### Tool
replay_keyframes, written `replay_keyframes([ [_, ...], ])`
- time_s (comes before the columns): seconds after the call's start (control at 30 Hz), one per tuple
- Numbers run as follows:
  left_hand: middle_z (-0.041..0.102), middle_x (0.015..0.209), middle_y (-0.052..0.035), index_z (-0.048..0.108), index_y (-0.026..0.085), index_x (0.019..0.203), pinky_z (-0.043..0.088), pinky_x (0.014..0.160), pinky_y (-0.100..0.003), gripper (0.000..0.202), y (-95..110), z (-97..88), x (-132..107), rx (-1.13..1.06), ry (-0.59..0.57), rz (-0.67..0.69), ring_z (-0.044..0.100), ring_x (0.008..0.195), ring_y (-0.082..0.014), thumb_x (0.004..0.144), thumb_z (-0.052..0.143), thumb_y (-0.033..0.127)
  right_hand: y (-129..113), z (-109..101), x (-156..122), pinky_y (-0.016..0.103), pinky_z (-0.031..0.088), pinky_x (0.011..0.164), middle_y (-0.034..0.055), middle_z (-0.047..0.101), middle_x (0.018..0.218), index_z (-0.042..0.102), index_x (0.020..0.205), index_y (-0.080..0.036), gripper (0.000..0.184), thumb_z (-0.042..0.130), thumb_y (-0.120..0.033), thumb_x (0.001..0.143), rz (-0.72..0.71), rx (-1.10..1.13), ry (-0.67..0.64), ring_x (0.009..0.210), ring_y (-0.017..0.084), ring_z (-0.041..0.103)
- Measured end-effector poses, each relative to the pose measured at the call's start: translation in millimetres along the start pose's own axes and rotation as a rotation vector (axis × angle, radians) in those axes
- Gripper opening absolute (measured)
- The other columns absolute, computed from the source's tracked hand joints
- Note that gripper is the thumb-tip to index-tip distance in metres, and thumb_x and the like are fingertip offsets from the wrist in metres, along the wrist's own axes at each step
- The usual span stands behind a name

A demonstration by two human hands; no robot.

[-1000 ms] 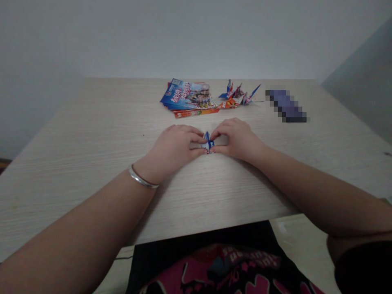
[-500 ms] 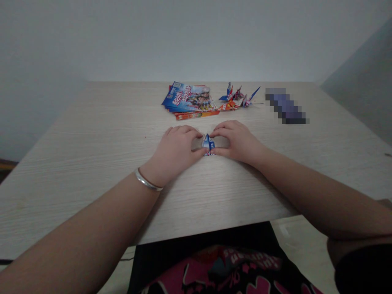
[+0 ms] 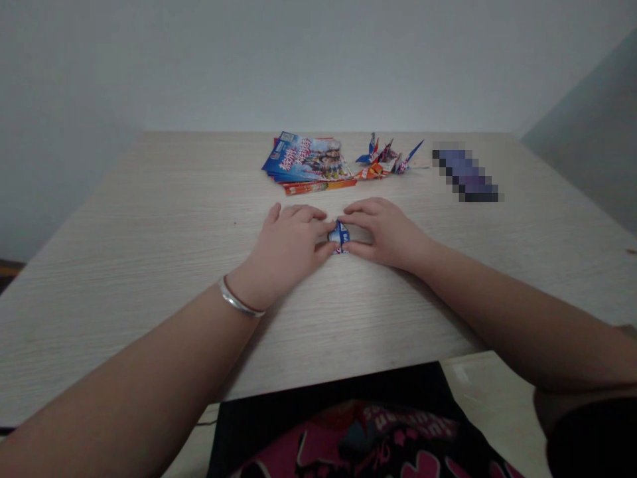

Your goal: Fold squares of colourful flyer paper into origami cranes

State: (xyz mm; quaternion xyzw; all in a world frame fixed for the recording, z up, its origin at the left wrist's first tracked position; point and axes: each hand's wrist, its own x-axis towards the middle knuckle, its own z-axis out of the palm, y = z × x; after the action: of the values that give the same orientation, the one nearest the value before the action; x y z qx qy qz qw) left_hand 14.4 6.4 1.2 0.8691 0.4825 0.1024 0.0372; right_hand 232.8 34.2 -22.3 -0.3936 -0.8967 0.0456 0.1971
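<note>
A small folded piece of printed paper (image 3: 340,236), blue, white and red, lies on the pale wooden table (image 3: 149,226) in front of me. My left hand (image 3: 286,249), with a silver bangle on the wrist, pinches its left side between thumb and fingers. My right hand (image 3: 385,232) pinches its right side the same way. Most of the paper is hidden under my fingers. Both hands rest on the tabletop.
A stack of colourful printed leaflets (image 3: 304,161) lies farther back. Beside it sit several folded paper cranes (image 3: 385,160). A blurred purple object (image 3: 466,174) lies at the back right. The table's near edge runs just above my lap.
My left fingers have shifted slightly over the paper and spread a little. The view has tilted a bit. The paper stays between both hands.
</note>
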Motion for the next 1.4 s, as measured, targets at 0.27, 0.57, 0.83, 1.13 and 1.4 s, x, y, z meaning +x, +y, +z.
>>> replay_keyframes([
  [0.27,0.069,0.135,-0.0142,0.073,0.020,0.124,0.042,0.110,-0.062,0.034,6.0,-5.7,-0.2,0.102,-0.004,0.040,0.061,0.126,-0.0379,0.101,0.052,0.034,-14.3,-12.7,-3.1,0.048,0.045,0.101,0.0087,0.077,0.125,0.080,0.114,-0.022,0.033,0.066,-0.045,0.095,-0.008,-0.210,-0.020,0.115,0.031,0.065],
  [0.57,0.068,0.138,-0.0118,0.075,0.021,0.124,0.043,0.110,-0.058,0.035,4.0,-2.0,1.2,0.020,0.004,-0.006,0.061,0.128,-0.0353,0.101,0.053,0.038,-10.0,-15.3,1.0,0.043,0.048,0.090,0.0089,0.080,0.107,0.083,0.100,-0.018,0.031,0.063,-0.042,0.096,-0.086,-0.160,-0.060,0.100,0.028,0.066],
  [0.83,0.057,0.150,-0.0178,0.064,0.012,0.136,0.039,0.116,-0.059,0.048,0.9,8.8,1.8,-0.028,0.090,-0.069,0.051,0.141,-0.0374,0.098,0.060,0.040,1.5,-3.3,0.8,0.047,0.047,0.104,0.0134,0.076,0.117,0.078,0.107,-0.015,0.038,0.079,-0.044,0.082,-0.003,0.095,0.068,0.111,0.030,0.068],
  [1.13,0.076,0.113,-0.0077,0.063,0.018,0.125,0.054,0.096,-0.039,0.045,-1.1,6.1,9.6,-0.677,0.167,-0.161,0.071,0.106,-0.0232,0.081,0.075,0.016,-0.5,0.0,2.8,0.043,0.053,0.093,0.0085,0.075,0.108,0.062,0.108,-0.021,0.040,0.081,-0.033,0.074,0.121,0.521,0.087,0.101,0.025,0.070],
  [1.4,0.071,0.080,0.0014,0.060,0.017,0.099,0.053,0.075,-0.025,0.032,-1.1,13.2,16.4,-1.188,0.177,-0.198,0.069,0.078,-0.0134,0.071,0.071,0.006,-8.8,-2.6,2.1,0.034,0.052,0.079,-0.0001,0.070,0.085,0.059,0.106,-0.022,0.033,0.075,-0.029,0.078,0.108,0.571,0.112,0.080,0.018,0.067],
])
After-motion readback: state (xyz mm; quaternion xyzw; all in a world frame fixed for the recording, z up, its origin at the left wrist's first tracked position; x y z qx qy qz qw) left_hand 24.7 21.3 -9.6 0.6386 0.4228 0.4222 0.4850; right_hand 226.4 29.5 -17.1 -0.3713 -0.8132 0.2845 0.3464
